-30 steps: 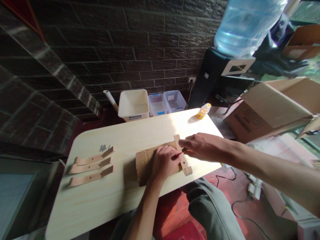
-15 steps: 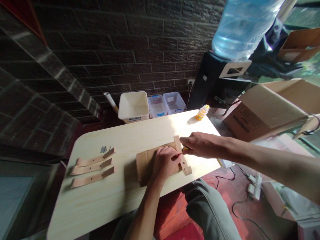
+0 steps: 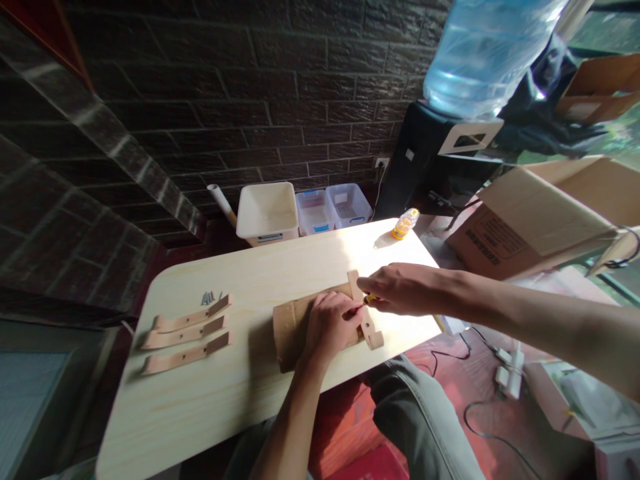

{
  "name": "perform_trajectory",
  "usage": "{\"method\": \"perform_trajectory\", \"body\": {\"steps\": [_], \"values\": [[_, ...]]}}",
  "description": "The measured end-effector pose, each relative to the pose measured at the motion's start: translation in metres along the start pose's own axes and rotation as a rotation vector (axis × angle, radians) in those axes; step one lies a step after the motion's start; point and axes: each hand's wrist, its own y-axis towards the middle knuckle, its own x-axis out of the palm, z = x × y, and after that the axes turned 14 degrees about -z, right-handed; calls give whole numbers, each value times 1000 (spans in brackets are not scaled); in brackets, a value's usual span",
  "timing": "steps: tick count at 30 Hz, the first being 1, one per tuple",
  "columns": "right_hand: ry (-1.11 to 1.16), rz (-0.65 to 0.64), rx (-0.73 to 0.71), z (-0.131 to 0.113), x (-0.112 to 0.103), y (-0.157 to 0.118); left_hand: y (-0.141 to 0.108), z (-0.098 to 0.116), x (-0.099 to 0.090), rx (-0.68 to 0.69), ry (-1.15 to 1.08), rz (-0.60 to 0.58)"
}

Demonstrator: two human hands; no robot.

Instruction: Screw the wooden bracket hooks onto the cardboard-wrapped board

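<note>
Four wooden strips show in all: one curled wooden strip [image 3: 371,331] lies between the two grips, its near end sticking out toward the person from below them, and three loose wooden strips [image 3: 167,339] lie side by side on the bench [image 3: 210,400], well to the left of the left grip [image 3: 331,321]. Just beyond those three is one small cluster of metal pieces [image 3: 207,298], roughly four or five, too small for a sure count. One brown block [image 3: 287,327] sits under the left grip and reaches out to its left, and one bottle [image 3: 404,225] with a yellow-orange cap and base stands beyond the right grip [image 3: 393,288], near the bench's far edge. Three tubs, one cream tub [image 3: 267,208] and two clear tubs [image 3: 316,212], sit past the far edge, ahead of the left grip. The right forearm comes in almost level from the right, and the right grip is clenched on one tool [image 3: 370,299] with a yellow and dark handle, directed leftward at the strip. The left forearm rises from below, its grip laid palm down over the block with bent fingers reaching the strip. Whether those fingertips pinch anything is unclear; a reddish sliver beside them is hard to make out. The right fingers hide most of the handle, the hands cover the strip's middle, and the right forearm is cut off by the picture's edge.
</note>
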Motion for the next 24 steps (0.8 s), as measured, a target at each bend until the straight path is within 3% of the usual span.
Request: {"method": "perform_trajectory", "body": {"steps": [24], "values": [[54, -6, 139, -9, -3, 1, 0, 1, -2, -6, -19, -29]]}}
